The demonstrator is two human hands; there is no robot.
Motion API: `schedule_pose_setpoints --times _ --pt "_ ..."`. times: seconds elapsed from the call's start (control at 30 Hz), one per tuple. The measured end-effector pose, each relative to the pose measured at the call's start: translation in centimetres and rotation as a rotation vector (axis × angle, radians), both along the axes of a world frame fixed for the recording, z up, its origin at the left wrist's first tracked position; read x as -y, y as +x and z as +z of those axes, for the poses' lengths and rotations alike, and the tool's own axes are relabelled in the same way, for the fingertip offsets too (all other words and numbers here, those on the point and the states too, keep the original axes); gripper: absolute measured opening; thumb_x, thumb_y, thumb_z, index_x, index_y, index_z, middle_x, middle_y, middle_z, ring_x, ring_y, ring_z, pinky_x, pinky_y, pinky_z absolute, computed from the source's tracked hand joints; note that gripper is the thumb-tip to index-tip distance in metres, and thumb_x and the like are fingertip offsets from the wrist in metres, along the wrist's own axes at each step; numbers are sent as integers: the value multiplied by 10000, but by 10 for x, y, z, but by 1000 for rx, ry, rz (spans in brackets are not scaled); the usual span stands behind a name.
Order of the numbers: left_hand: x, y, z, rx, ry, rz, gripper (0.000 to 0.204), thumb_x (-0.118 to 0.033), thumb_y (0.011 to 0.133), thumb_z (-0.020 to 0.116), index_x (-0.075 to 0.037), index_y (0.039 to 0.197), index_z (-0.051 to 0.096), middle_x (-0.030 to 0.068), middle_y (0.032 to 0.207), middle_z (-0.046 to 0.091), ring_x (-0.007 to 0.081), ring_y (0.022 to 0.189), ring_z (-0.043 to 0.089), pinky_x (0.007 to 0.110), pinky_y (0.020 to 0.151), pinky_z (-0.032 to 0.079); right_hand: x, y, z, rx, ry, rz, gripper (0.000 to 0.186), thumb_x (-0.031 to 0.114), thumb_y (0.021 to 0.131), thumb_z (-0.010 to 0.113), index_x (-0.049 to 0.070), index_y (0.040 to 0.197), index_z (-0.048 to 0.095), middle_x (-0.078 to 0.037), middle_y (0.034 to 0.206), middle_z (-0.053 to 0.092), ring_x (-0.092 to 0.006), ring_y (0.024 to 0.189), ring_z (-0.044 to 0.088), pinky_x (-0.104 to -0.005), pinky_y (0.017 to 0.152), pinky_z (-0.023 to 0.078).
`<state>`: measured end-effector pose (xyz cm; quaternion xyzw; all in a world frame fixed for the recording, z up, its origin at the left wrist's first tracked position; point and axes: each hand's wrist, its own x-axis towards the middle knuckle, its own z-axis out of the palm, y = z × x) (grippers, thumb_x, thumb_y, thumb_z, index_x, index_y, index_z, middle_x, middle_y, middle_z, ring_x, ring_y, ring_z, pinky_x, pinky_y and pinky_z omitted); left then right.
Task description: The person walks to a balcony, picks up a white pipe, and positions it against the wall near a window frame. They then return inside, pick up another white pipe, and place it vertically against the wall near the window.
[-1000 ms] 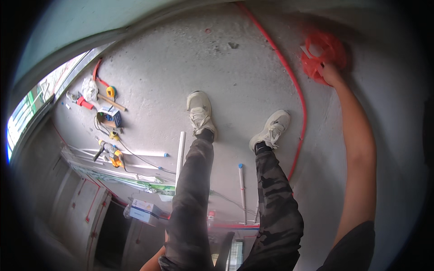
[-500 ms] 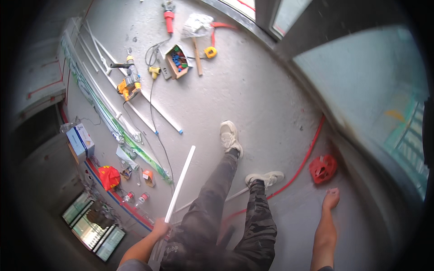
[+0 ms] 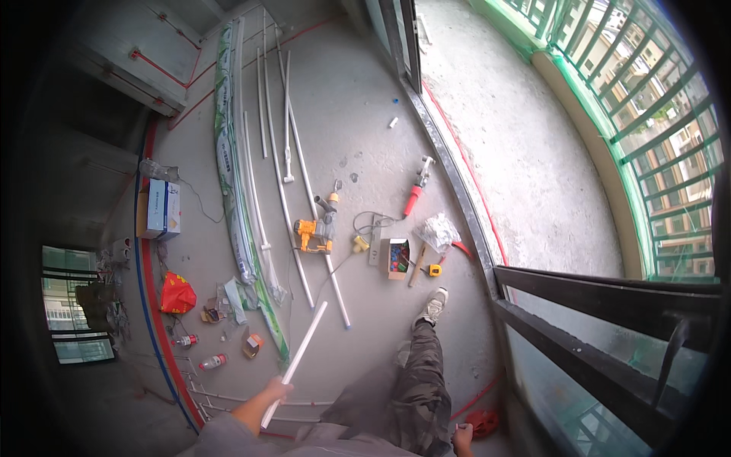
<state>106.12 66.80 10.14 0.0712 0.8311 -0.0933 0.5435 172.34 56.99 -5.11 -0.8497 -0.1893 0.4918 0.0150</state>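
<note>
My left hand [image 3: 279, 390] is closed round a white plastic pipe [image 3: 308, 337], which slants up and to the right above the floor. Its lower end sticks out below my fist. At the lower edge, my right hand [image 3: 462, 436] is curled closed next to a red openwork object [image 3: 482, 423], perhaps a helmet. Whether anything lies inside those fingers is hidden. Ahead on the concrete are a yellow rotary hammer [image 3: 314, 234], a red angle grinder [image 3: 416, 195], a carton of small coloured fittings [image 3: 398, 259], a hammer [image 3: 418, 264] and a yellow tape measure [image 3: 435, 270].
Long white pipes [image 3: 283, 206] and a green-white wrapped bundle [image 3: 226, 145] run along the floor. Leftward are a blue-white box [image 3: 163, 207], a red bag [image 3: 178, 294] and bottles [image 3: 213, 362]. A dark sliding-door track [image 3: 448, 175] borders a balcony with a railing [image 3: 670, 152].
My view has turned right, bringing the balcony into sight, and I have stepped nearer the tools. The pipe stays in my left hand. My right hand now shows lower, by the red object.
</note>
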Motion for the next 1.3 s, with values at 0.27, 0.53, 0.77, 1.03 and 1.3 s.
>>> schedule_pose_setpoints --times 0.27,0.53,0.77,1.03,1.3 --pt "-109 -67 -7 -197 -105 254 409 -321 850 796 9 1022 626 163 785 647 260 568 629 401 443 472 -444 -63 34 50 241 263 128 110 768 675 13 812 602 -71 703 611 -205 665 593 -381 637 478" --pt "-272 -104 -91 -233 -35 681 242 -250 845 741 -29 944 728 145 879 729 305 771 736 404 587 585 -844 -173 183 2 201 292 94 148 868 661 89 819 607 28 585 488 -90 417 411 -274 360 334" --pt "-525 -239 -97 -170 346 683 160 -140 837 723 -31 781 620 60 546 529 212 402 531 369 359 426 -991 -290 233 90 17 462 107 151 857 676 69 817 621 1 612 525 -123 456 460 -309 378 387" --pt "-844 -429 30 -119 627 568 169 -112 797 693 -16 732 570 59 598 543 185 456 522 357 433 419 -1110 -450 232 -50 -167 403 199 214 885 717 35 815 664 -55 675 616 -148 468 506 -333 394 411" --pt "-1081 -579 29 -288 596 -129 355 -274 779 725 42 934 685 246 868 691 429 845 675 486 770 524 -1298 -626 100 -194 -216 479 323 296 886 747 -17 833 687 -90 722 687 -206 522 608 -383 434 490"
